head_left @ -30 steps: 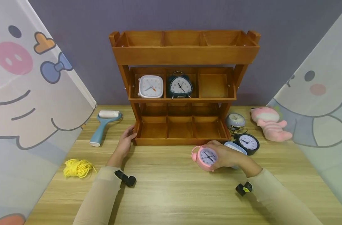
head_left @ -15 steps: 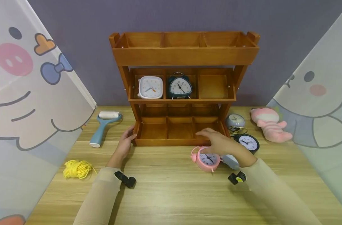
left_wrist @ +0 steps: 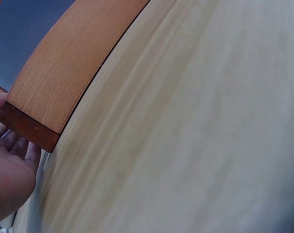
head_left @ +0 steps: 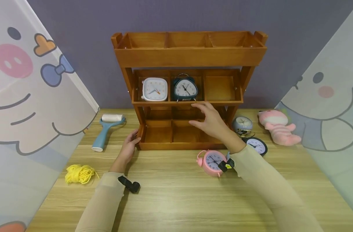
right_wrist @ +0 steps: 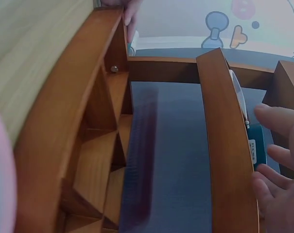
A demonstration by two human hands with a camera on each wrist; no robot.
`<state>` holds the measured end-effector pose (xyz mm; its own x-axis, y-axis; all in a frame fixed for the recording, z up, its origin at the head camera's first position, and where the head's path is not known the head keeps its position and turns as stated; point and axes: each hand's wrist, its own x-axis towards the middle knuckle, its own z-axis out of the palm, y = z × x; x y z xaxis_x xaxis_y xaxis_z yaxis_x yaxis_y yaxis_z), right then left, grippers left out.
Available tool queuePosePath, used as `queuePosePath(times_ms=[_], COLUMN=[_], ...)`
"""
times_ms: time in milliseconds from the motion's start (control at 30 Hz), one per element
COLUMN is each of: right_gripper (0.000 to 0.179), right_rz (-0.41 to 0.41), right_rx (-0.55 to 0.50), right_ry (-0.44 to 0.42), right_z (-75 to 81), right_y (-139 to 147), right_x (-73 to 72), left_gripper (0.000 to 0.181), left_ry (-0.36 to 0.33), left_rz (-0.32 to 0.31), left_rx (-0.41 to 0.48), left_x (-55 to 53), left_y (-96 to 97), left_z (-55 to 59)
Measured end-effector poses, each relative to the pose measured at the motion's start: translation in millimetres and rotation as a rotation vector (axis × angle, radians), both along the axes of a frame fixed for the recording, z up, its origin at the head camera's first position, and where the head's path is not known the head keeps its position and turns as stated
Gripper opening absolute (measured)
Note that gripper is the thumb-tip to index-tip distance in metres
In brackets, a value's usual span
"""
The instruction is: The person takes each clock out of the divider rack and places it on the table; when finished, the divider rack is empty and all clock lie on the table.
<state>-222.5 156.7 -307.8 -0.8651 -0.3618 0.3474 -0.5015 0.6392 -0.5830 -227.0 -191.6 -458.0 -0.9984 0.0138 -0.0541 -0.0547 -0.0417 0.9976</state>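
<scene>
- We have the left hand gripping the left end of the brown wooden three-tier rack, thumb and fingers clamped on the bottom tier's end board.
- Over on the other side, we see the right hand raised in front of the rack, fingers apart, thumb spread below them, holding nothing.
- Just above those fingertips we find the dark green rounded-triangular alarm clock, upright in the middle tier's centre compartment; whether they touch that tier's front board, we cannot tell.
- Next door, in the left compartment, we spot the white rounded-square clock.
- Under the right forearm, we have the pink round twin-bell alarm clock on the pale wood-grain counter, near the rack's front.
- To the rack's right we count the pale lavender round clock, the black round clock and the pink-and-white plush toy.
- Out left, we get the blue-handled white roller and, nearer us, the bundled yellow cord.
</scene>
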Motion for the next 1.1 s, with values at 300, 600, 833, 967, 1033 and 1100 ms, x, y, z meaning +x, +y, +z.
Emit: queuePosePath(times_ms=[300, 600, 833, 967, 1033, 1100], right_gripper=[0.062, 0.069, 0.072, 0.074, 0.075, 0.075], right_rz=[-0.086, -0.154, -0.240, -0.269, -0.280, -0.286], right_rx=[-0.097, -0.087, -0.092, -0.111, -0.115, -0.121], right_ry=[0.175, 0.124, 0.066, 0.056, 0.062, 0.066], right_z=[15.5, 24.2, 27.3, 24.4, 23.2, 22.8], right_y=[-22.0, -40.1, -50.0, -53.5, -54.7, -55.5], right_x=[-24.2, -42.1, -53.8, -58.9, -60.4, -61.2], left_gripper=[0.054, 0.055, 0.054, 0.054, 0.054, 0.054], left_ry=[0.004, -0.025, -0.016, -0.007, -0.001, 0.001], left_rz=[0.008, -0.013, 0.007, 0.013, 0.015, 0.019], left_rx=[-0.014, 0.012, 0.036, 0.010, 0.006, 0.005], left_x=[-0.4, 10.6, 0.6, -0.4, -0.4, -0.6], left_y=[1.1, 7.1, 0.9, 1.2, 1.4, 1.4], left_z=[-0.7, 23.9, 5.2, 0.6, 0.0, -0.3])
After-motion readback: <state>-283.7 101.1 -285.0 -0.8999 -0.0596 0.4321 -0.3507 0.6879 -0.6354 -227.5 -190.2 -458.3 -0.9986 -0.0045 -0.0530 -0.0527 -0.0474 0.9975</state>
